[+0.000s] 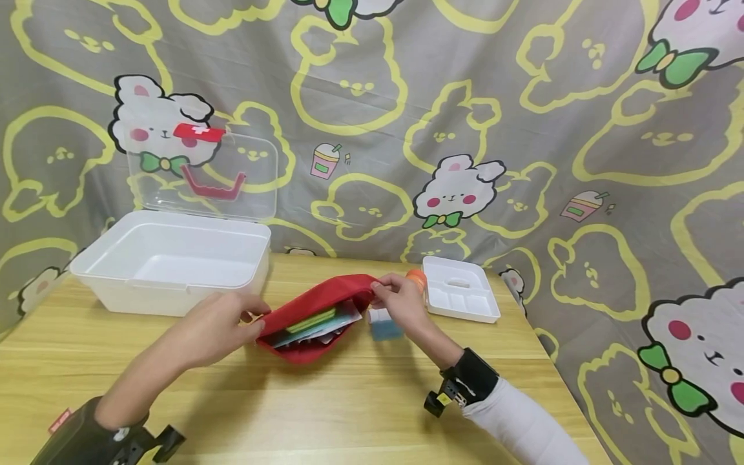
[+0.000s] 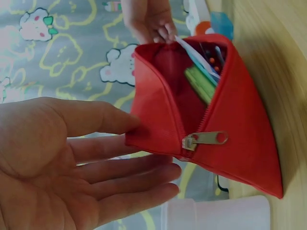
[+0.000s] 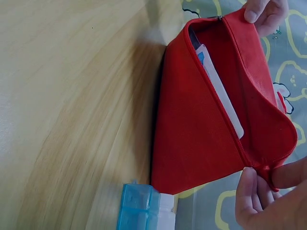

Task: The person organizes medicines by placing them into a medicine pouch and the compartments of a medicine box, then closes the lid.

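Note:
A red zip pouch (image 1: 328,292) is held by its two ends over the wooden table, its zip undone and its mouth gaping. Between thumb and index finger, my left hand (image 1: 215,329) pinches the left end, close to the metal zip pull (image 2: 211,138); its other fingers stretch out beneath. At the opposite corner, the right hand (image 1: 401,303) grips the fabric between thumb and fingertips. Inside the pouch sit a green packet (image 2: 200,84), a white flat packet (image 3: 220,91) and other small items, partly hidden by the pouch wall.
A white box (image 1: 227,297) stands at the back left, its clear lid (image 1: 261,174) with a red handle raised. Beside the right hand lie a blue-and-white small case (image 1: 386,329) and an orange round object (image 1: 416,278). A white compartment tray (image 1: 465,303) is behind them.

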Demonstrator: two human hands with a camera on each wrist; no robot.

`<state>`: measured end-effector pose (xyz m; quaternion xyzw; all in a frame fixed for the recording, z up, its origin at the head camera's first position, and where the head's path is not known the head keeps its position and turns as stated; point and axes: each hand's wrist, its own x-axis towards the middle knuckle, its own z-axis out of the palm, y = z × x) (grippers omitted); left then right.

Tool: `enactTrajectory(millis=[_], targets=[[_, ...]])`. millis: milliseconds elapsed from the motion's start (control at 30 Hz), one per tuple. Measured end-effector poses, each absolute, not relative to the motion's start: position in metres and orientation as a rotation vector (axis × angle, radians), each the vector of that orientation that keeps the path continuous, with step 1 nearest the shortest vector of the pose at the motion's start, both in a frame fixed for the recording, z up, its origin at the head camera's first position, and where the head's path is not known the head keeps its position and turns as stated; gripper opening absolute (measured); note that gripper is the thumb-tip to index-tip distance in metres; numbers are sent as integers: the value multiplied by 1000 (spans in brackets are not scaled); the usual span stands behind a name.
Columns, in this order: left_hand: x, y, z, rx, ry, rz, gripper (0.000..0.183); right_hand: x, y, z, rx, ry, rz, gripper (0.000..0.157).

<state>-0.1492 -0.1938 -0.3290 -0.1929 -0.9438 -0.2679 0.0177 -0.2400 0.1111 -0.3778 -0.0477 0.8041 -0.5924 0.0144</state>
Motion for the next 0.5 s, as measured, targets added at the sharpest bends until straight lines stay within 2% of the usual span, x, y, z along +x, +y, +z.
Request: enactTrajectory(millis=[500], targets=[[-170,-199,-329,-492,-2859,-884,10,-237,134,-374,-276,2527,-1814,16]])
